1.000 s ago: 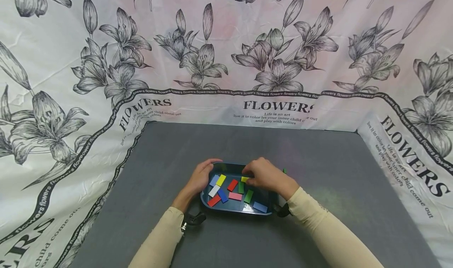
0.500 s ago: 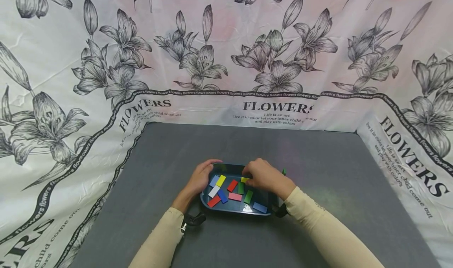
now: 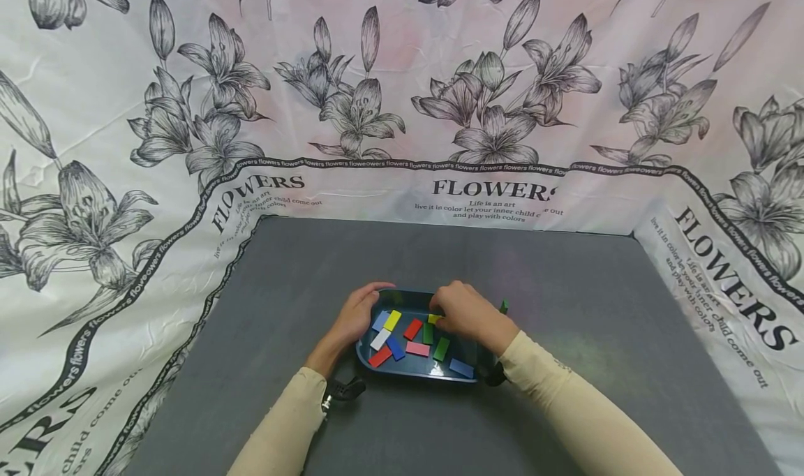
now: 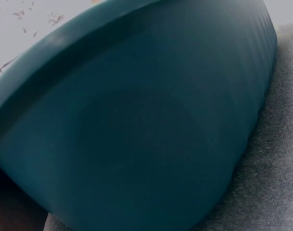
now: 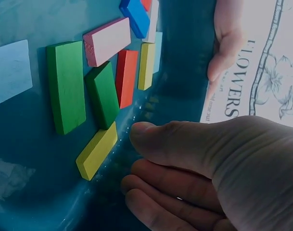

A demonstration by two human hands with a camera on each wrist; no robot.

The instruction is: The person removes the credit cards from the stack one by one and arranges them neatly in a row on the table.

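Note:
A dark blue-green tray (image 3: pixel 408 299) with small coloured wooden blocks sits between the hands. My left hand (image 3: pixel 354 317) grips its left end, thumb over the rim; the left wrist view is mostly filled by the tray's outer wall (image 4: pixel 136 120). Over the tray's far right part is my right hand (image 3: pixel 472 313). In the right wrist view the thumb and loosely bent fingers of the right hand (image 5: pixel 199 168) show nothing between them. Nearest to its thumb lies a yellow block (image 5: pixel 97 151), touching a green block (image 5: pixel 103 96).
Red (image 3: pixel 412 329), pink (image 3: pixel 417 349), white (image 3: pixel 380 339) and blue (image 3: pixel 461 368) blocks lie flat in the tray. Beyond the right wrist, a green piece (image 3: pixel 504 306) pokes up. Flower-printed cloth (image 3: pixel 490 200) borders the grey table (image 3: pixel 301 253).
The right wrist and forearm have shifted slightly left, showing more of the green piece behind. The left hand, tray and visible blocks stay where they were.

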